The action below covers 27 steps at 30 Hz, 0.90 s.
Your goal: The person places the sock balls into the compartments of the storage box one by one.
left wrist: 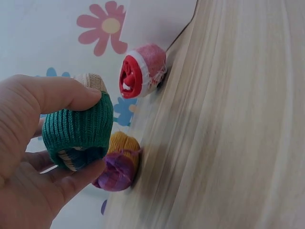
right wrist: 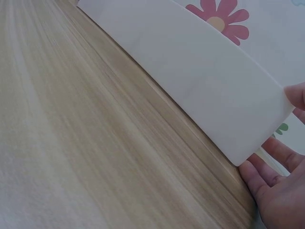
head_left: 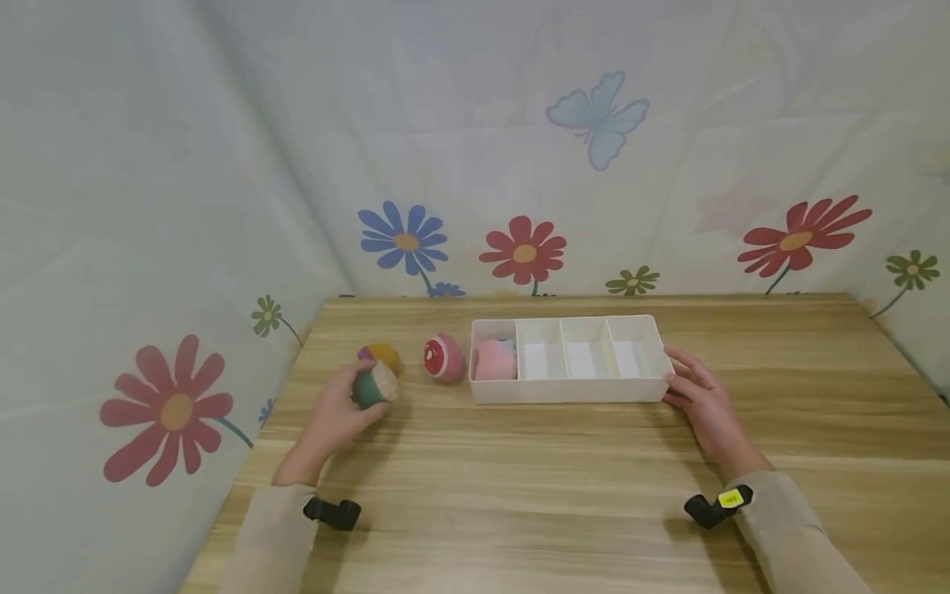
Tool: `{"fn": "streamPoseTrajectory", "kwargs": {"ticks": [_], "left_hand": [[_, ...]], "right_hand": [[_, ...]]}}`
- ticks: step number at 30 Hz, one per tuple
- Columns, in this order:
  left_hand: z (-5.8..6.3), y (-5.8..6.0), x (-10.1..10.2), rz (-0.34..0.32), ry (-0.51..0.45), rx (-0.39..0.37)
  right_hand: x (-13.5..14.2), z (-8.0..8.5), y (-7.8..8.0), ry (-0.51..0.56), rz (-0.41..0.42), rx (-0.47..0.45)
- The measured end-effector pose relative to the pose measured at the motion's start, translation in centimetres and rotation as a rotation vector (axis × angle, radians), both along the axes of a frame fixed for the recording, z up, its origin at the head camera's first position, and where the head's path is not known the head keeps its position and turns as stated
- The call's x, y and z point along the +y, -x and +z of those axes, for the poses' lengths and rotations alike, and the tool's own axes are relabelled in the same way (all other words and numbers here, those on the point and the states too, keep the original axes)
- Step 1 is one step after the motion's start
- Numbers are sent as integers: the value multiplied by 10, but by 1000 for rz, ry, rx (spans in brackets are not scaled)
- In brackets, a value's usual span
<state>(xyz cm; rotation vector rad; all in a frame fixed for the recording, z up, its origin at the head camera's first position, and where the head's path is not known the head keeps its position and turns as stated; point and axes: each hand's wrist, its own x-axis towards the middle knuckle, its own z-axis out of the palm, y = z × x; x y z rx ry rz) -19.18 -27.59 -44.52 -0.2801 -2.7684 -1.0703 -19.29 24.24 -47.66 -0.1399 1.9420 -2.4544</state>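
In the left wrist view, my left hand [left wrist: 43, 129] grips a rolled green-and-beige ribbed sock [left wrist: 81, 124] between thumb and fingers. It holds the sock over the table's left side, close to a yellow-and-purple rolled sock [head_left: 383, 357]. To the right of that lies a pink, white and red rolled sock [head_left: 444, 358], just outside a long white divided box [head_left: 571, 392]. A pink rolled sock [head_left: 495, 360] sits in the leftmost compartment. At the other end, my right hand [head_left: 701, 404] rests its fingertips against the end wall, thumb at the upper corner.
The box has several compartments in a row and stands on a wood-grain table [head_left: 519, 495]. A flower-printed cloth [head_left: 460, 148] hangs along the back and left sides. Each wrist wears a small black camera [head_left: 337, 513].
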Motion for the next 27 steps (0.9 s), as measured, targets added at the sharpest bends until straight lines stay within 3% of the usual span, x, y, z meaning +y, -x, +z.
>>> {"fn": "streamPoseTrajectory", "kwargs": {"ticks": [14,27], "left_hand": [[3,8,26,-69,-25,97],[9,12,45,-128,-69,95]], "right_hand": [[-1,-1,0,-19,-16,-9],[-2,-3,1,-31,-27,-9]]}}
